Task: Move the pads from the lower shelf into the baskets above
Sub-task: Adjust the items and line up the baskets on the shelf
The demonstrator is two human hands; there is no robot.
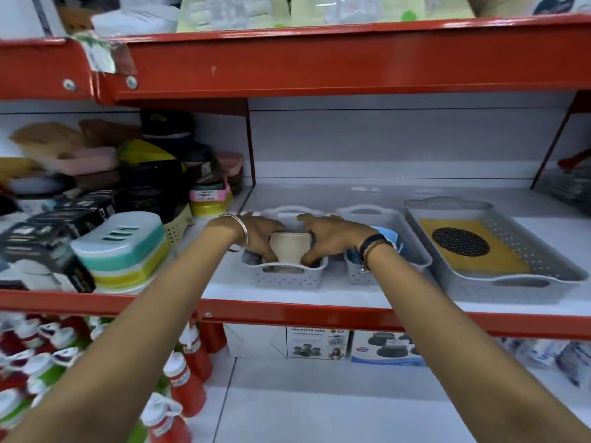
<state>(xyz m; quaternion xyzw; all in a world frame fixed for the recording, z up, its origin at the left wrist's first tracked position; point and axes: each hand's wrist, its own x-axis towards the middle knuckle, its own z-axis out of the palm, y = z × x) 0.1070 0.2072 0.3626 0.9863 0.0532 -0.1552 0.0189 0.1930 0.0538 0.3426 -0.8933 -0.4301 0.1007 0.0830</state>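
Observation:
Both my hands reach into a small grey perforated basket (281, 278) on the middle shelf. Between them stands a beige pad (290, 247), held upright inside the basket. My left hand (260, 235) grips its left edge and my right hand (332, 236) grips its right edge. Just to the right, a second small grey basket (412, 247) holds blue pads (388, 236), partly hidden by my right wrist. Further right, a wide grey tray basket (543, 260) holds a yellow pad (473, 247) with a black dotted disc (460, 241) on it.
Soap boxes (121, 247), black boxes and piled caps crowd the shelf's left side. A red shelf edge (319, 311) runs in front. Below it sit vibration-pad boxes (316, 343) and red bottles (188, 378) at lower left. Another red shelf (319, 59) hangs overhead.

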